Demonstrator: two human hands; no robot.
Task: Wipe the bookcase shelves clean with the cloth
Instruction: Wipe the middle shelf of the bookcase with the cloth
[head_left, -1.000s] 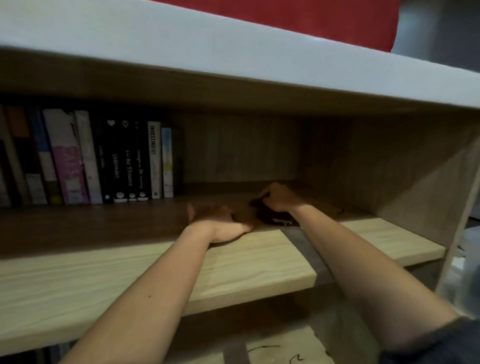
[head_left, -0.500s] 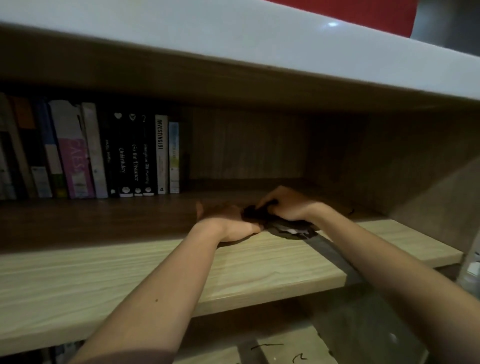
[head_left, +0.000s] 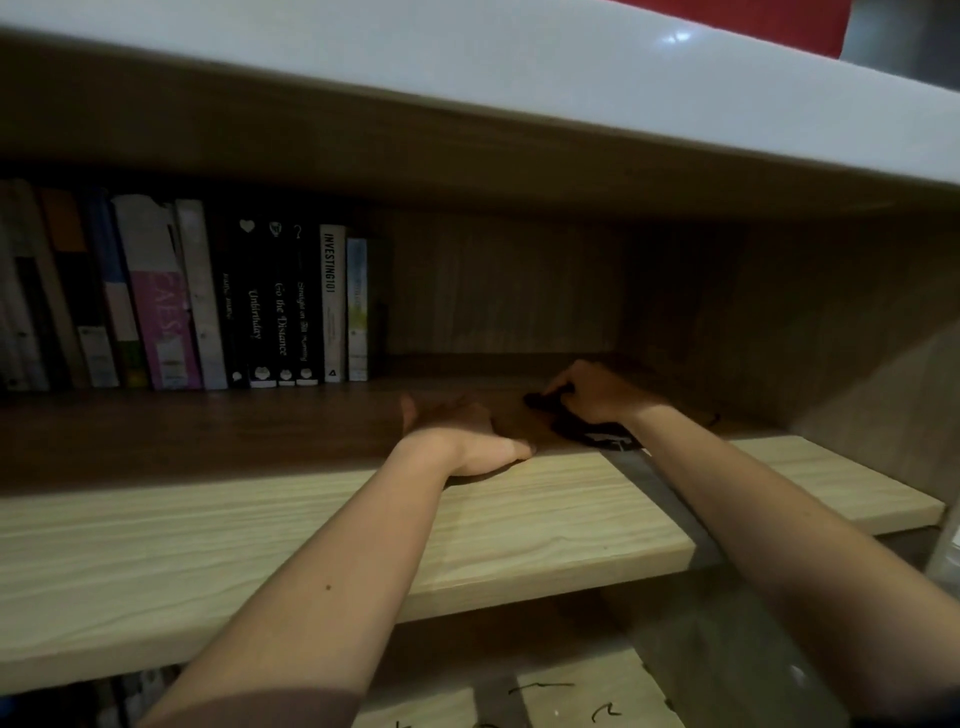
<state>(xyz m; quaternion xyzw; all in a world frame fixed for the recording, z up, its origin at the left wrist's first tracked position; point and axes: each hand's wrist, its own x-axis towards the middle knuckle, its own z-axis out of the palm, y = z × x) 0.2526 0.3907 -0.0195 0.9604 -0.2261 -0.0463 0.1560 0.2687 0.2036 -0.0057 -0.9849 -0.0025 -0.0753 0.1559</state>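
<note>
Left grip (head_left: 457, 434): released, lay flat on the shelf (head_left: 260, 545).
Right grip (head_left: 597, 389): clenched around the dark cloth (head_left: 589, 434), deep in shadow.
Books (head_left: 291, 306): upright, back left.

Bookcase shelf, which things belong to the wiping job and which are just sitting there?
In the job: cloth, gripped by right hand; left hand, resting on the shelf.
Just there: row of books, back left.

Row of upright books (head_left: 171, 306) at left, INVESTING101 spine (head_left: 332, 306) among them; perhaps red fabric (head_left: 779, 15) above.
</note>
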